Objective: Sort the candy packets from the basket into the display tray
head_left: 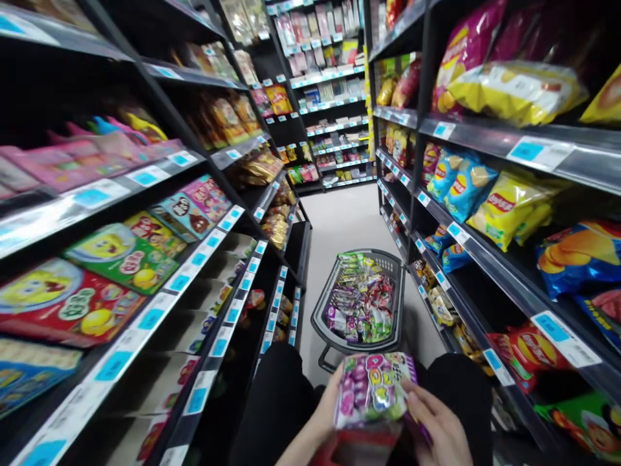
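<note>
Low in the view, between my knees, is a purple and white gummy candy packet (371,387) with grapes and bubble lettering. My left hand (326,408) wraps round its left side. At the packet's right edge, my right hand (436,417) is closed, its thumb and fingers on a purple wrapper edge. Whether that edge belongs to a second packet I cannot tell. Something red and boxy shows under the packet, partly hidden. Beyond my hands, a dark grey shopping basket (402,304) on the floor holds many small purple, green and red packets.
Shelves line both sides of the narrow aisle. Flat snack boxes (121,255) lie on the left shelf, with price tags along its edge. Chip bags (514,200) fill the right shelves. The grey floor (334,213) runs to more shelving at the back.
</note>
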The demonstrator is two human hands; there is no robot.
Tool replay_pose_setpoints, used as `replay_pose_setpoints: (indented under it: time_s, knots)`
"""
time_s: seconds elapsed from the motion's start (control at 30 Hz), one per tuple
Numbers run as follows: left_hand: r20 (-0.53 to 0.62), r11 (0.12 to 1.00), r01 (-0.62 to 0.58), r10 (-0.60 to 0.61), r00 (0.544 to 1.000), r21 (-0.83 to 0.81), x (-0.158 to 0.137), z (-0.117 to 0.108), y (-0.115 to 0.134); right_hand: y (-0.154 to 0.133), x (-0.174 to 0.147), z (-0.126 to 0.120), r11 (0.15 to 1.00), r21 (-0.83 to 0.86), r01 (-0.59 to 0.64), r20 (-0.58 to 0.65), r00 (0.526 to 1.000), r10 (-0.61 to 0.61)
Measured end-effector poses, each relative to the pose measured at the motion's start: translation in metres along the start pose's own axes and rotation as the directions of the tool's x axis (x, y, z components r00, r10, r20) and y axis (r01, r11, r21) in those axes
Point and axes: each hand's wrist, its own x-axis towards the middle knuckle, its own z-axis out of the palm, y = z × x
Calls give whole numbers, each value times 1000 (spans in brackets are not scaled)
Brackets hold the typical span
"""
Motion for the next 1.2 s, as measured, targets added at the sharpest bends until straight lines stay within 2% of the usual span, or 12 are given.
replay_pose_setpoints:
  time_s: [0.07, 0.13, 0.27, 0.33, 0.4, 0.43, 0.5, 0.57, 0.7, 0.8, 1.03, 1.2]
  knots:
    - [-106, 988, -146, 150, 983, 51, -3, -10, 25, -4, 16, 18, 947, 253, -197, 142, 976, 165]
    - [-64, 971, -200, 210, 976, 132, 3, -22, 48, -4, 28, 32, 887, 369, -278, 186, 957, 222]
    - [38, 831, -266, 284, 958, 488, 24, -47, 67, 4, 60, 41, 846, 451, -285, 171, 958, 232]
    - [16, 814, -238, 271, 963, 530, 37, -58, 62, 11, 82, 40, 864, 377, -334, 254, 934, 251]
    - [1, 878, -170, 190, 982, 447, 49, -66, 50, 20, 104, 38, 927, 218, -307, 326, 918, 227]
    - [6, 908, -140, 150, 989, 395, 54, -69, 43, 26, 115, 38, 964, 123, -237, 323, 928, 187]
    - [17, 952, -88, 86, 996, 294, 63, -73, 29, 41, 132, 40, 998, -51, -32, 244, 969, 44]
    - [11, 980, -54, 53, 999, 190, 71, -75, 18, 59, 143, 43, 982, -162, 99, 149, 986, -75]
    - [-40, 997, -55, 58, 998, 62, 86, -77, 7, 86, 153, 48, 1000, -3, 4, 120, 993, -4]
    - [-94, 998, -51, 55, 994, 39, 98, -80, 3, 89, 154, 51, 993, 90, -74, 145, 988, 60]
    - [-155, 998, 1, -10, 988, -57, 109, -79, 0, 66, 147, 55, 999, 52, -3, 192, 981, -7]
    - [-135, 995, 12, -26, 991, -102, 108, -75, 3, 71, 151, 48, 999, -49, -6, 135, 991, 12]
